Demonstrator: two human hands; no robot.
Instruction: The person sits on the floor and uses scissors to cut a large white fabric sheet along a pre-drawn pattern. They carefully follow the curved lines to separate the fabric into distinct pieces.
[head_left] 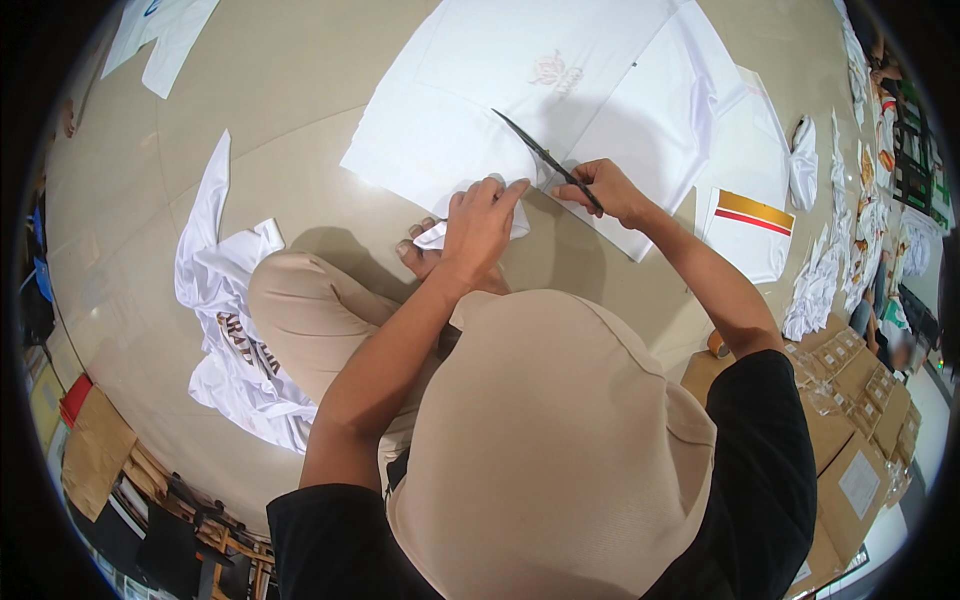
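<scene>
A large sheet of white fabric (470,110) with a faint printed emblem lies spread on the floor in front of me. My right hand (606,190) is closed around the handles of black scissors (540,152) at the near edge of this fabric. Their long blade points up and to the left over the cloth; any lower blade is hidden. Just left of the scissors, my left hand (480,220) grips the fabric's near edge, its fingers bent and close together. A loose flap of the same white cloth hangs under that hand, by my bare foot (415,252).
A crumpled white garment (235,290) with dark lettering lies at left beside my beige-trousered knee (300,300). Right of the fabric is a white piece with gold and red stripes (752,225). Cardboard boxes (850,480) stand at lower right, near a tape roll (717,345).
</scene>
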